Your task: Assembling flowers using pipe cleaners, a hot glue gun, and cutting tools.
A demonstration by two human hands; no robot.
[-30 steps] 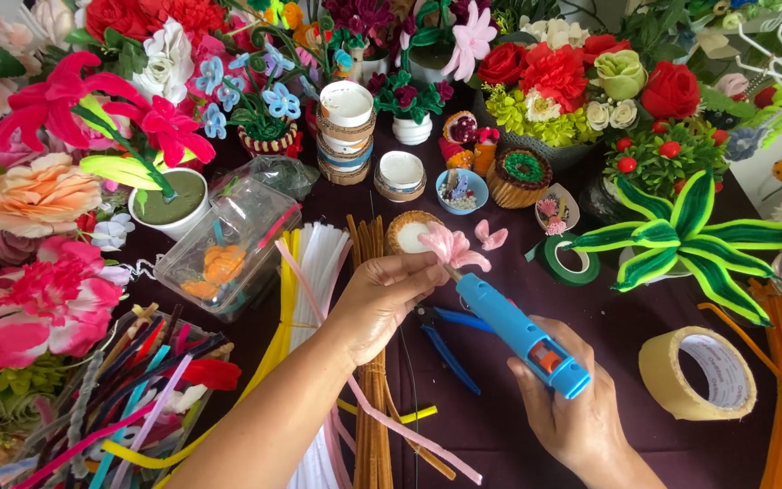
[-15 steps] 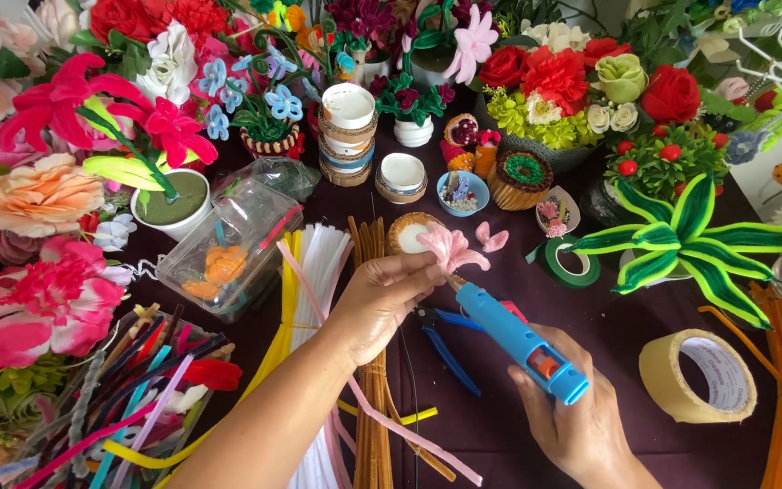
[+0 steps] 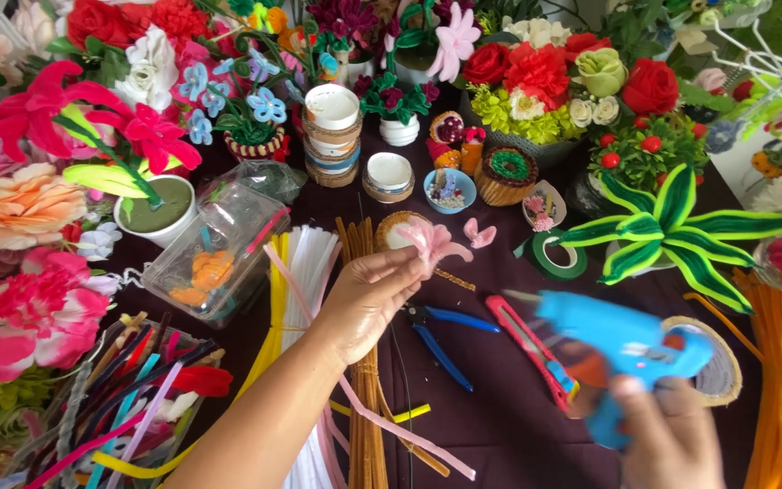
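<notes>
Between the left hand [image 3: 368, 303] fingertips sits a pink flower [image 3: 433, 243].

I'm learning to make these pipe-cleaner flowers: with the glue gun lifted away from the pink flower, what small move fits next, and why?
Probably press and hold the pink flower steady in the left hand. The right hand holds the blue glue gun well off to the side, blurred, its nozzle no longer at the flower, and the fingertips already pinch the flower's base.
</notes>
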